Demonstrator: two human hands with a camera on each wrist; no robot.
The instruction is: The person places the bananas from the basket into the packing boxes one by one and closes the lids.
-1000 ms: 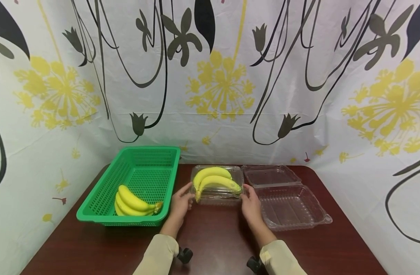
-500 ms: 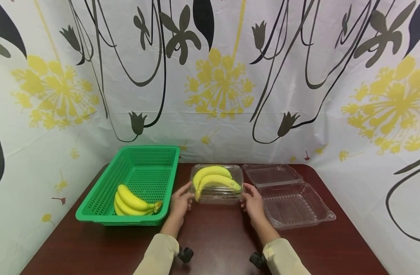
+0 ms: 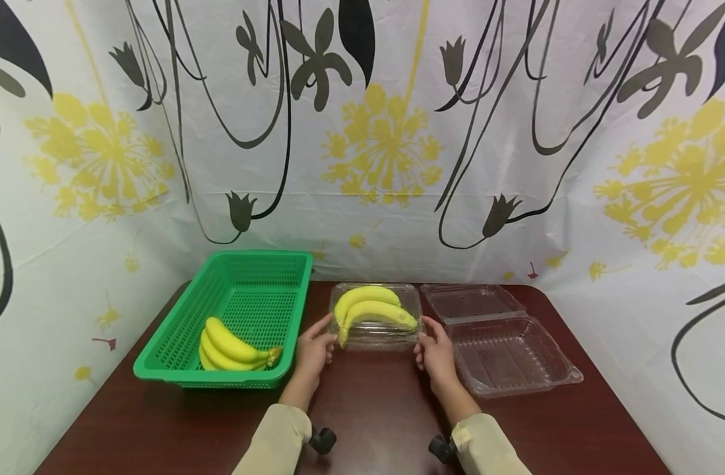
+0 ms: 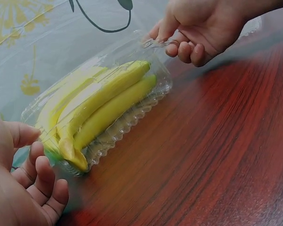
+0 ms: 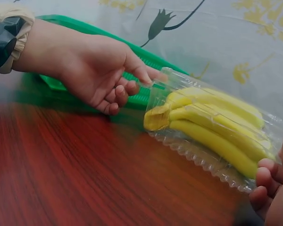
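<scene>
A closed clear plastic clamshell container (image 3: 377,340) with a bunch of bananas (image 3: 371,311) inside lies at the back middle of the table. My left hand (image 3: 311,353) pinches its front left corner between thumb and fingers. At the front right corner, my right hand (image 3: 438,356) pinches the rim; the left wrist view shows its thumb and finger on the corner tab, other fingers curled below. Through the clear wall in the right wrist view, the banana stem (image 5: 157,117) faces my left hand. Fingertips behind the rim are partly hidden.
To the left stands a green plastic basket (image 3: 303,297) holding another bunch of bananas (image 3: 234,349). An open, unfilled clear clamshell (image 3: 510,356) lies right of my right hand, close to it. A patterned cloth (image 3: 374,231) hangs behind the dark red table (image 3: 374,409).
The open clamshell has shifted slightly to the right, and my right hand's fingers have curled a little at the corner. My left hand and the banana container look unchanged.
</scene>
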